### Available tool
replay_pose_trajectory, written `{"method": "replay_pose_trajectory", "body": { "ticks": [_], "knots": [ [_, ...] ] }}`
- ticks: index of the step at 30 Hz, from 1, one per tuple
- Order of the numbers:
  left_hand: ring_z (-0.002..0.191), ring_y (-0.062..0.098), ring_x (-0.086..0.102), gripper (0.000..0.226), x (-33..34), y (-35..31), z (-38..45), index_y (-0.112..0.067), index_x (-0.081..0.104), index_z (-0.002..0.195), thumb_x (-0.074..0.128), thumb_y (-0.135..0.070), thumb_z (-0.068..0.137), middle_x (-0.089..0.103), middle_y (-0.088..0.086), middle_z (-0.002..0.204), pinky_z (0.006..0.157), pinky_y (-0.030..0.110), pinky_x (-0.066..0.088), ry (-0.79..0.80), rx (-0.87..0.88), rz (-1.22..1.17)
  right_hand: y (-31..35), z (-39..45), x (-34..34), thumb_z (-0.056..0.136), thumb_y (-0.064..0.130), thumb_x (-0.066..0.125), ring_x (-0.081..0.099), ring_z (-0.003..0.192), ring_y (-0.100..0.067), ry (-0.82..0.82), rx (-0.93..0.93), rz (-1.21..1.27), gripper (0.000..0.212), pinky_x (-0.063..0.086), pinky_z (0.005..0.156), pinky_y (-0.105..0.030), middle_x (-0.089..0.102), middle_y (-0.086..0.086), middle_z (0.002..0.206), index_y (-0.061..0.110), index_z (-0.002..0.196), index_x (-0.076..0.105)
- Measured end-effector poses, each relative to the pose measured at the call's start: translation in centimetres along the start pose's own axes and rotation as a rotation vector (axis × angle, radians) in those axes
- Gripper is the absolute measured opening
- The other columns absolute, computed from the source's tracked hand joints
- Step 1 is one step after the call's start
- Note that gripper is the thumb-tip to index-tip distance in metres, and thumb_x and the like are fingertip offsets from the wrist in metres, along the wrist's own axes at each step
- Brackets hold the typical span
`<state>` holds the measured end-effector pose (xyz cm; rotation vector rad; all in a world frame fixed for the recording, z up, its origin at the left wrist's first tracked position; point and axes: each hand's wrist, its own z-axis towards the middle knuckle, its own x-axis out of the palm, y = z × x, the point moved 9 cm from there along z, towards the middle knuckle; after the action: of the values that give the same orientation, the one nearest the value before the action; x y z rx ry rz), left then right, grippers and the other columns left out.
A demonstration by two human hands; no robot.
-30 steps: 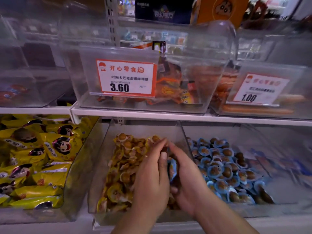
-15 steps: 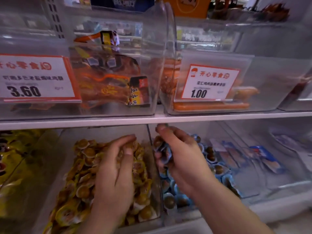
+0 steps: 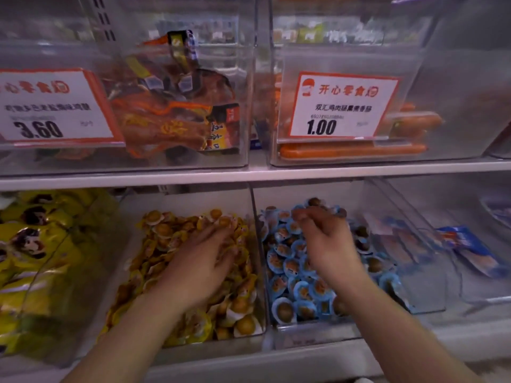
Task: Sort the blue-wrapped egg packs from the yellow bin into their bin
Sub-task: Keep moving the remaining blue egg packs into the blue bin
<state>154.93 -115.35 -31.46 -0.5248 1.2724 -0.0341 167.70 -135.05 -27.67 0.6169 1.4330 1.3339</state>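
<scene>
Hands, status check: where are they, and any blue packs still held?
Left hand flat in yellow bin. Right hand over blue bin, fingers curled; blurred, can't confirm a pack held. Nothing blocking.

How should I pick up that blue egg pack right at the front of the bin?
Pinch the blue egg pack by its flat wrapper rim, coming from above. It lies face up at the front corner of the blue bin, and the round egg bulge looks too smooth to hold. The right hand is nearest.
</scene>
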Motion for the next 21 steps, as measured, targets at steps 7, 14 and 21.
{"method": "replay_pose_trajectory", "body": {
  "ticks": [7, 14, 21],
  "knots": [
    [0.153, 0.022, -0.007, 0.083, 5.9, 0.6, 3.7, -0.043, 0.022, 0.153, 0.019, -0.073, 0.076, 0.003, -0.010, 0.166, 0.119, 0.052, 0.009, 0.419, 0.060, 0.285, 2.2, -3.0, 7.7, 0.101, 0.027, 0.049, 0.046, 0.127, -0.005, 0.267, -0.142, -0.060, 0.047, 0.038, 0.095, -0.009, 0.044, 0.011, 0.143, 0.036, 0.146, 0.042],
    [0.130, 0.022, 0.049, 0.071, 0.8, 2.7, -2.3, -0.039, 0.054, 0.132, 0.029, -0.070, 0.072, 0.045, -0.009, 0.147, 0.102, 0.031, 0.042, 0.479, 0.080, 0.364, 1.7, -2.3, 7.4, 0.097, 0.025, 0.053, 0.050, 0.121, -0.002, 0.285, -0.201, -0.021, 0.043, 0.043, 0.103, -0.023, 0.048, 0.014, 0.131, 0.038, 0.138, 0.052],
    [0.091, 0.011, 0.061, 0.061, -2.8, 4.7, -3.5, -0.032, 0.068, 0.094, 0.037, -0.079, 0.073, 0.065, -0.008, 0.091, 0.078, 0.026, 0.048, 0.501, 0.006, 0.374, 0.9, -2.2, 7.6, 0.091, 0.040, 0.048, 0.051, 0.116, 0.006, 0.282, -0.185, 0.032, 0.045, 0.047, 0.101, -0.027, 0.049, 0.022, 0.125, 0.039, 0.136, 0.054]
  ]
}}
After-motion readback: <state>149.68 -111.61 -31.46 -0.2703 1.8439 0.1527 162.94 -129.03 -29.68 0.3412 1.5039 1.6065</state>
